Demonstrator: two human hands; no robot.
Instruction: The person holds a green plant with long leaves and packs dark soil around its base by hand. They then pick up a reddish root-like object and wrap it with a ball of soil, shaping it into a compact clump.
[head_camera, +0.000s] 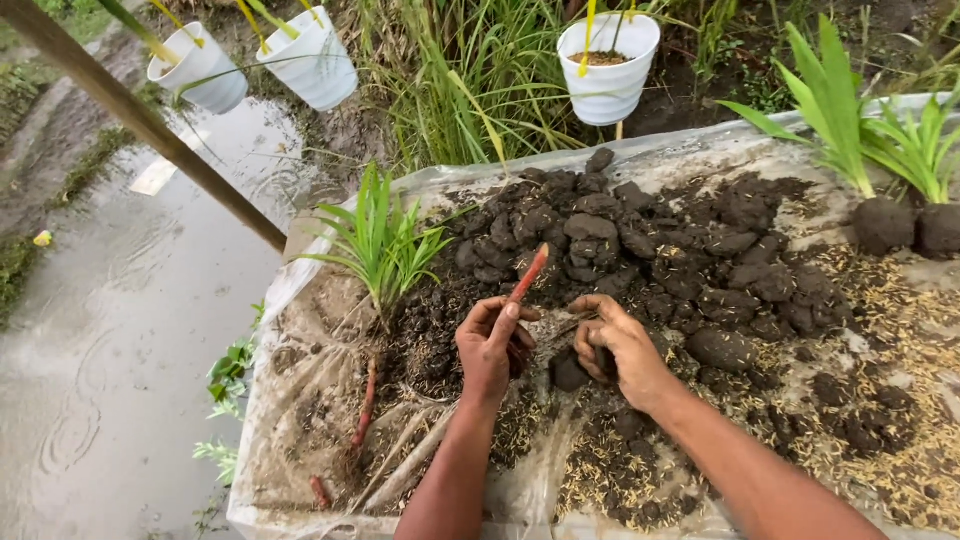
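Note:
My left hand (490, 345) grips a thin reddish stick (529, 273) that points up and away over the pile of dark soil clods (640, 240). My right hand (620, 345) is curled around a dark clump of soil (568, 372) just to the right of the left hand. Both hands rest low over a muddy plastic sheet (320, 340) strewn with soil and pale rice husks (900, 330). A small green plant (380, 240) stands on the sheet left of the hands.
Three white pots (608, 75) (315, 60) (195, 70) hang or stand at the back. Two green plants with soil balls (885, 222) sit far right. A wooden pole (140, 120) slants over wet ground (110, 330) on the left. Reddish stems (365, 405) lie near the sheet's front left.

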